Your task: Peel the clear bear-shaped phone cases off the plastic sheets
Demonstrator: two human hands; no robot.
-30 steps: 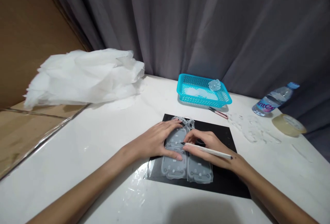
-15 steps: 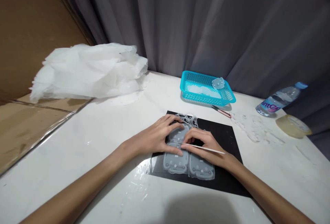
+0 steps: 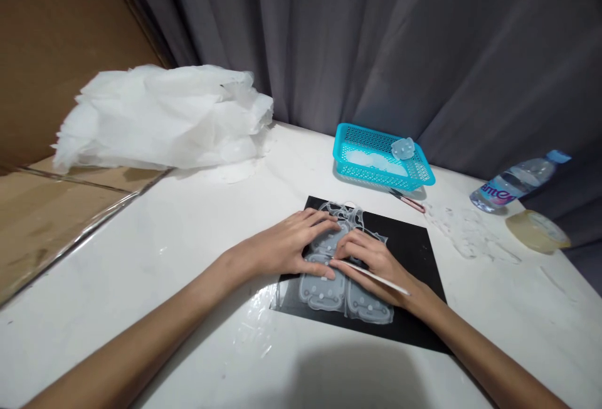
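A translucent moulded plastic sheet [image 3: 323, 290] with several rounded panels lies on a black mat [image 3: 414, 246]. My left hand [image 3: 301, 243] rests on the sheet's left side, fingers spread and thumb stretched out. In my right hand [image 3: 371, 261] is a thin white stick [image 3: 376, 277], pinched near its front end. Its tip meets the sheet close to the seam between panels, beside my left thumb; the exact tip is too small to make out. Lacy cut-out plastic [image 3: 350, 213] shows at the sheet's far end.
Behind the mat stands a turquoise basket [image 3: 336, 145] with translucent pieces inside. A craft knife [image 3: 408, 201], plastic scraps [image 3: 463, 233], a roll of tape [image 3: 536, 231] and a water bottle [image 3: 517, 181] lie to the right. Crumpled white wrapping [image 3: 160, 117] fills the back left.
The stick's rear end has tilted down toward my right wrist. My right hand has shifted slightly. My left hand stays on the sheet; the whole view has shifted a little.
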